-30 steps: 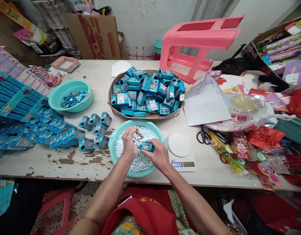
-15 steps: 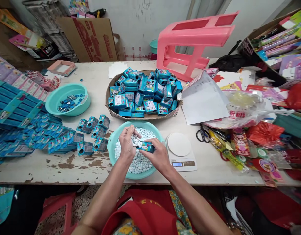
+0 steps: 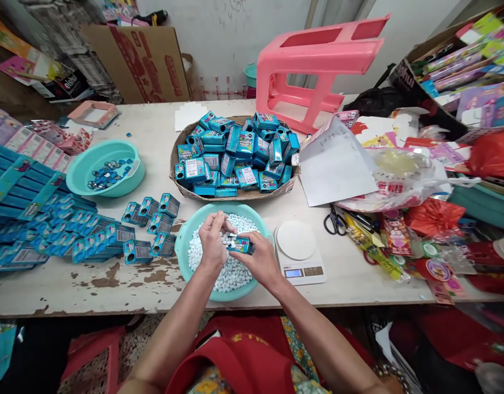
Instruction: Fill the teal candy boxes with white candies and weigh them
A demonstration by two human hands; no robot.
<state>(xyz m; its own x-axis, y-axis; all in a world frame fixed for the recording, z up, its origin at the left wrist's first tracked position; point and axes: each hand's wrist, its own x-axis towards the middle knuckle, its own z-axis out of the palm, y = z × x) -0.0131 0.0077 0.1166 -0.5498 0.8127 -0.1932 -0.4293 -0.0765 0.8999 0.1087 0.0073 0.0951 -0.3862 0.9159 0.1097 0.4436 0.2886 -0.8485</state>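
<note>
While a scale flanks the basin, boxes crowd behind.

A pale wall is backing a long white table.

Soft, even light is spreading over the room. Dark scribbles are marking the wall high up, red marks are dotting it lower down, and a pipe is running up it toward the right. Brown worn patches are breaking the table's white paint. A pink plastic stool is lying on its side toward the back, while a red stool is standing below, near speckled flooring.
</note>
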